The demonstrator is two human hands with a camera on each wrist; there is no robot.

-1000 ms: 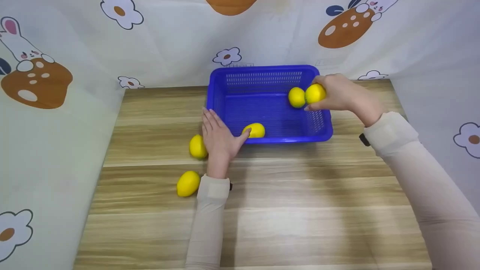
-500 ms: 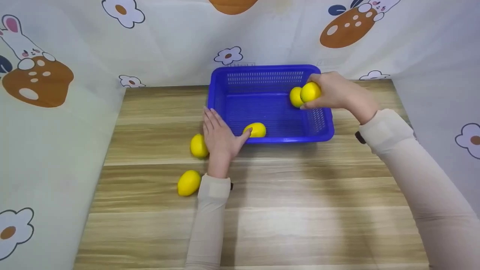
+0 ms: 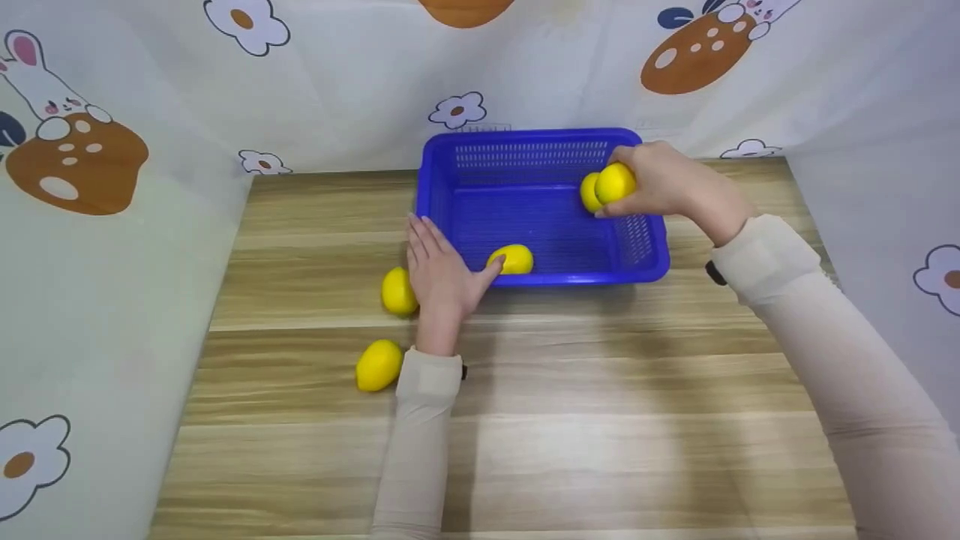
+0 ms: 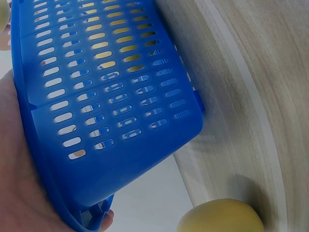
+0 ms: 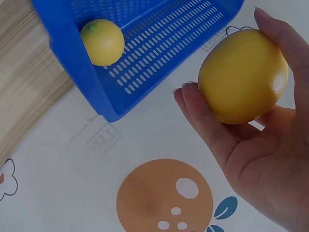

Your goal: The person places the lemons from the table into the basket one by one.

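Observation:
My left hand (image 3: 442,274) lies at the front left corner of the blue plastic basket (image 3: 540,280), fingers straight along its left side and thumb over the front rim. Above the basket's right end, my right hand (image 3: 660,180) grips a yellow lemon (image 3: 616,182) between thumb and fingers; the right wrist view shows this lemon (image 5: 244,77) up close. A second lemon (image 3: 589,193) sits inside the basket at the right, partly covered by the held one. Near my left thumb is a third lemon (image 3: 517,259), inside against the front wall.
Left of the basket, one lemon (image 3: 397,291) lies beside my left hand on the wooden table (image 3: 585,420). Another lemon (image 3: 379,365) lies nearer, close to my left sleeve. A printed cloth (image 3: 352,82) hangs behind the basket and along both sides.
My right hand has moved slightly left with its lemon, which now overlaps the lemon in the basket's right end. My left hand has stayed on the basket corner.

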